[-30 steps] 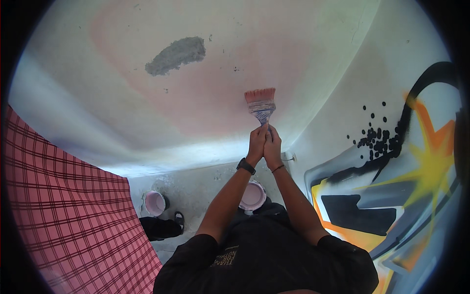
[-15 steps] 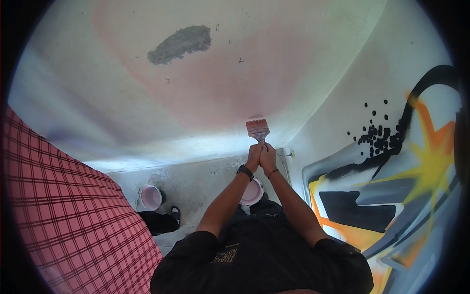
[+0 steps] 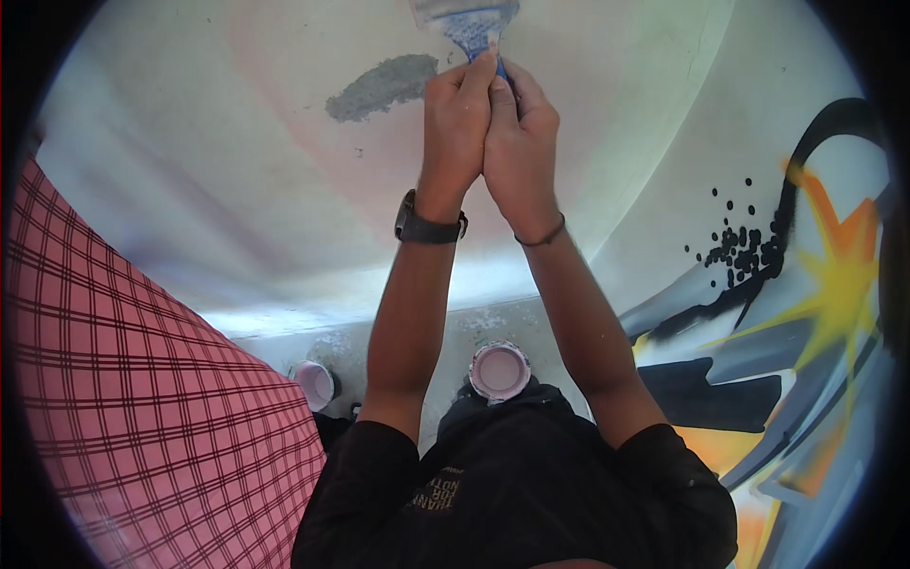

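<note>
Both of my hands grip a wide paintbrush (image 3: 474,30) with a blue handle, raised near the top edge of the view. My left hand (image 3: 458,128), with a dark watch at its wrist, is closed on the handle. Pressed beside it, my right hand (image 3: 521,137) is closed round the same handle, a thin dark band on its wrist. The bristle end runs up to the picture's edge, so its tip is cut off. Behind the hands rises a pale wall (image 3: 275,218) with faint pink paint and a rough grey patch (image 3: 384,87).
A paint bucket (image 3: 500,372) with pinkish paint stands close to my body. Another bucket (image 3: 314,383) is further left on the grey floor (image 3: 445,332). A person in a pink checked garment (image 3: 152,389) fills the left side. Colourful graffiti (image 3: 834,284) covers the right wall.
My two hands and the paintbrush have swept upward along the wall, from low near the floor to the top of the view. The person at left has shifted slightly.
</note>
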Action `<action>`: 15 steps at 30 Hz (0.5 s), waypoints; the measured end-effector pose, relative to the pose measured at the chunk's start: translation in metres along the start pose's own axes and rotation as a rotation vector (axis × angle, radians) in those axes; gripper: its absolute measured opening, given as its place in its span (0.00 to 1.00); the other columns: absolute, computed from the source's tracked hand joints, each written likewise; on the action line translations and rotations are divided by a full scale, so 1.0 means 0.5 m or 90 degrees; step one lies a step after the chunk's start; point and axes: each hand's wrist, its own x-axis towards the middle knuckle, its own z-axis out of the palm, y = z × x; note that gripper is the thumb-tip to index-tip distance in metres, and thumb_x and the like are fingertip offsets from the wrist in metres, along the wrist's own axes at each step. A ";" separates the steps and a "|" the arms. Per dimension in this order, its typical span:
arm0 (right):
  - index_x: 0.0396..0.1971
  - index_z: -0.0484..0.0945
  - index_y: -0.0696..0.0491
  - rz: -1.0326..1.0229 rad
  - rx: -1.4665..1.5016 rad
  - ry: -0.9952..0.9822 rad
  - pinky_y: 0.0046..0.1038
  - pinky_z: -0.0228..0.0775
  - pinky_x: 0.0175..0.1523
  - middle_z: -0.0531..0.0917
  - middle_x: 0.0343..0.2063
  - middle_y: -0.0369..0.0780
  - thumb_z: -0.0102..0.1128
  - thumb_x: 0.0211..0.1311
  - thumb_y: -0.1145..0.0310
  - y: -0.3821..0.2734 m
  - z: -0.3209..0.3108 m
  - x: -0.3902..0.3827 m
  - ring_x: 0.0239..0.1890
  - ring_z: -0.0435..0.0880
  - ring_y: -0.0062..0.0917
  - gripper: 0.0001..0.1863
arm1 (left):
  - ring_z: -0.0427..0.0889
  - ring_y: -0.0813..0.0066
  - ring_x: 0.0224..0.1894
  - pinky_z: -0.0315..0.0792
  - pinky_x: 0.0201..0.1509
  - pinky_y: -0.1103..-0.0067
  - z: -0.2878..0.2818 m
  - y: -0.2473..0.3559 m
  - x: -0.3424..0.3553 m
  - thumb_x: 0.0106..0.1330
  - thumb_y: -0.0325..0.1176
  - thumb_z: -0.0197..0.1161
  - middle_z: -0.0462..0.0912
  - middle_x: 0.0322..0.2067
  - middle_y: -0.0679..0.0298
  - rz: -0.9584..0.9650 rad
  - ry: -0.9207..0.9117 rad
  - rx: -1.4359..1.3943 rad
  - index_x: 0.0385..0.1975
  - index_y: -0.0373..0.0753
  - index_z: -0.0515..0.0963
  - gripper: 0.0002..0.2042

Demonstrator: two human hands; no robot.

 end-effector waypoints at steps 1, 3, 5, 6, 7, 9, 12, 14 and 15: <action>0.47 0.75 0.63 0.041 -0.046 -0.012 0.31 0.71 0.44 0.82 0.34 0.50 0.44 0.69 0.71 0.017 0.000 -0.010 0.36 0.80 0.33 0.14 | 0.60 0.87 0.22 0.58 0.22 0.78 -0.007 -0.024 -0.010 0.73 0.39 0.53 0.66 0.15 0.71 0.017 0.009 0.037 0.17 0.31 0.69 0.21; 0.48 0.75 0.62 0.055 -0.120 -0.008 0.32 0.71 0.45 0.82 0.36 0.51 0.44 0.69 0.71 0.086 -0.024 -0.056 0.38 0.81 0.37 0.15 | 0.61 0.87 0.24 0.60 0.24 0.79 -0.012 -0.096 -0.057 0.73 0.39 0.52 0.67 0.17 0.71 -0.060 0.004 0.005 0.19 0.31 0.70 0.21; 0.49 0.74 0.62 0.118 -0.159 -0.017 0.33 0.71 0.47 0.82 0.37 0.52 0.44 0.69 0.70 0.158 -0.059 -0.131 0.41 0.82 0.41 0.15 | 0.62 0.87 0.26 0.61 0.27 0.79 -0.010 -0.198 -0.140 0.74 0.39 0.52 0.68 0.19 0.72 -0.064 0.022 0.015 0.20 0.33 0.71 0.20; 0.49 0.74 0.61 0.165 -0.175 -0.028 0.34 0.71 0.48 0.82 0.38 0.53 0.44 0.69 0.70 0.192 -0.078 -0.173 0.42 0.82 0.42 0.16 | 0.62 0.87 0.28 0.61 0.28 0.81 -0.018 -0.244 -0.187 0.74 0.39 0.51 0.68 0.21 0.73 -0.171 0.016 -0.023 0.22 0.33 0.71 0.19; 0.50 0.74 0.61 0.212 -0.200 -0.035 0.35 0.71 0.49 0.82 0.39 0.53 0.44 0.69 0.69 0.222 -0.107 -0.211 0.44 0.82 0.44 0.16 | 0.61 0.87 0.28 0.60 0.28 0.81 -0.008 -0.278 -0.227 0.74 0.39 0.51 0.66 0.20 0.74 -0.233 0.018 -0.050 0.22 0.35 0.71 0.19; 0.50 0.74 0.60 0.291 -0.229 -0.044 0.37 0.71 0.49 0.81 0.41 0.55 0.43 0.69 0.68 0.278 -0.150 -0.284 0.45 0.81 0.47 0.17 | 0.61 0.88 0.27 0.61 0.29 0.82 -0.001 -0.344 -0.307 0.74 0.39 0.51 0.66 0.21 0.76 -0.294 0.014 -0.078 0.22 0.36 0.71 0.18; 0.50 0.74 0.60 0.376 -0.282 -0.055 0.39 0.71 0.49 0.81 0.41 0.55 0.43 0.69 0.66 0.363 -0.178 -0.388 0.46 0.80 0.49 0.18 | 0.65 0.88 0.29 0.62 0.30 0.83 -0.021 -0.450 -0.419 0.74 0.41 0.51 0.71 0.23 0.75 -0.425 0.034 -0.108 0.24 0.38 0.74 0.17; 0.49 0.76 0.60 0.504 -0.295 -0.058 0.38 0.71 0.48 0.82 0.41 0.55 0.44 0.68 0.65 0.423 -0.176 -0.461 0.44 0.81 0.47 0.19 | 0.66 0.87 0.28 0.63 0.30 0.83 -0.055 -0.503 -0.487 0.73 0.42 0.52 0.72 0.23 0.74 -0.447 0.060 -0.098 0.24 0.38 0.75 0.18; 0.47 0.77 0.60 0.594 -0.273 -0.064 0.38 0.72 0.46 0.83 0.39 0.54 0.44 0.67 0.64 0.462 -0.174 -0.502 0.43 0.82 0.46 0.18 | 0.66 0.86 0.27 0.63 0.29 0.81 -0.078 -0.525 -0.525 0.73 0.44 0.53 0.73 0.23 0.73 -0.555 0.084 -0.083 0.23 0.38 0.76 0.18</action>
